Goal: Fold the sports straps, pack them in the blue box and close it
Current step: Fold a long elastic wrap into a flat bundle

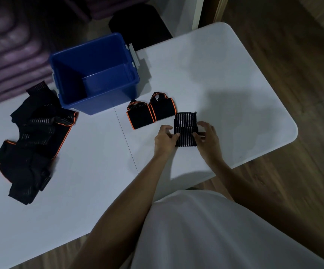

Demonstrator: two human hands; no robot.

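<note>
A black strap with white stripes (185,125) lies folded on the white table (225,84). My left hand (165,139) pinches its left edge and my right hand (208,137) pinches its right edge. Just to the left, two folded black straps with orange trim (150,111) lie side by side. The open blue box (95,74) stands behind them, with nothing visible inside it. A loose heap of unfolded black and orange straps (33,140) covers the table's left part.
White latches (135,55) hang on the box's right side. No lid is in view. A black chair (139,24) stands behind the table. Wooden floor runs along the right, and purple cushions (7,55) lie at the far left.
</note>
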